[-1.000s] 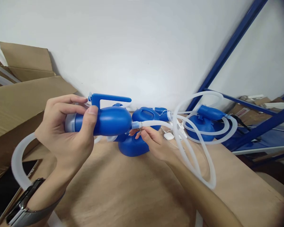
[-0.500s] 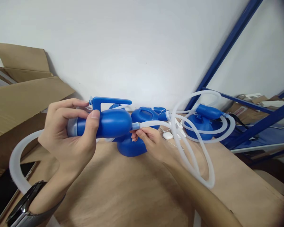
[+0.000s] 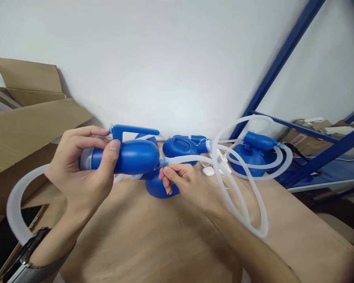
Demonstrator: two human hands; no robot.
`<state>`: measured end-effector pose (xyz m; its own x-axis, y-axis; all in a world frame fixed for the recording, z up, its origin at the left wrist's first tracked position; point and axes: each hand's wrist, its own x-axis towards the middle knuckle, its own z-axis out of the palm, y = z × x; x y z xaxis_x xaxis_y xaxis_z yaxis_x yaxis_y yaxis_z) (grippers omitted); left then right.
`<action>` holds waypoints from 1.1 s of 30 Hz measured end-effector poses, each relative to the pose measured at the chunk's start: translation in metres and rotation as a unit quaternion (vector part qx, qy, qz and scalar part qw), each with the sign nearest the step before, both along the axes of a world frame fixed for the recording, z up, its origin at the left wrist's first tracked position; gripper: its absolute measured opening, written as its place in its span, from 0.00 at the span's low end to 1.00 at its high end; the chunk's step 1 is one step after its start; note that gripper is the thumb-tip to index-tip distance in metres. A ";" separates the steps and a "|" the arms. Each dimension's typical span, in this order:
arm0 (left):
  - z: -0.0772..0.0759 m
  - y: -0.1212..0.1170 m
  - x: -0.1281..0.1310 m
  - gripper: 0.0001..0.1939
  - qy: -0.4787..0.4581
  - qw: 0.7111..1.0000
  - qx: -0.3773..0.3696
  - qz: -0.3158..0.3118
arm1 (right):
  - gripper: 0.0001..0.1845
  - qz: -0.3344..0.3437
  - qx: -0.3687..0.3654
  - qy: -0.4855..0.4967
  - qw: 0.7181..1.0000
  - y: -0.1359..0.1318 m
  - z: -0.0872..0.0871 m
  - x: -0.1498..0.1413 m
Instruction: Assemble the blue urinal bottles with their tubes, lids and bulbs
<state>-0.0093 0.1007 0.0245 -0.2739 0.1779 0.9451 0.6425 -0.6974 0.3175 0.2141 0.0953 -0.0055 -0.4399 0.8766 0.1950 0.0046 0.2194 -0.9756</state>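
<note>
A blue bottle-shaped plastic piece (image 3: 138, 156) with a straight side handle (image 3: 137, 129) and a clear collar lies level in the air. My left hand (image 3: 90, 165) is closed around it near the collar. From its rounded right end comes a short light-blue connector (image 3: 164, 161), with a translucent hose (image 3: 191, 158) running on to the right. My right hand (image 3: 184, 179) pinches thumb to forefinger just beneath this joint; a thin strand seems to run there, but what the fingertips hold is too small to tell.
Behind stand a blue jug (image 3: 179, 147) and another blue container (image 3: 247, 157) with coiled hose. White earbud case and plugs (image 3: 216, 167) lie between them. An open cardboard box (image 3: 38, 122) stands left, a dark tablet-like device (image 3: 8, 239) below it. A blue metal rack (image 3: 279, 65) rises right.
Both hands and the blue piece have shifted slightly left and down in view. My right fingers now sit a little lower under the connector, with the other fingers more curled.
</note>
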 end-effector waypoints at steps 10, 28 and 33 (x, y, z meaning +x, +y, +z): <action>0.001 0.001 0.001 0.08 0.034 0.999 0.005 0.018 | 0.27 0.005 0.000 0.007 1.000 0.009 -0.006 -0.001; 0.004 -0.002 -0.001 0.09 0.052 0.998 0.012 0.019 | 0.28 -0.001 -0.018 0.024 1.000 0.009 -0.005 -0.001; 0.007 -0.006 0.001 0.09 0.019 0.999 -0.024 0.022 | 0.27 -0.015 -0.005 0.018 1.000 0.007 -0.003 0.000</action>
<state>-0.0084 0.0950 0.0310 -0.2472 0.2112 0.9457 0.6847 -0.6525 0.3247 0.2139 0.1026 -0.0082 -0.4060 0.8916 0.2005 -0.0236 0.2091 -0.9776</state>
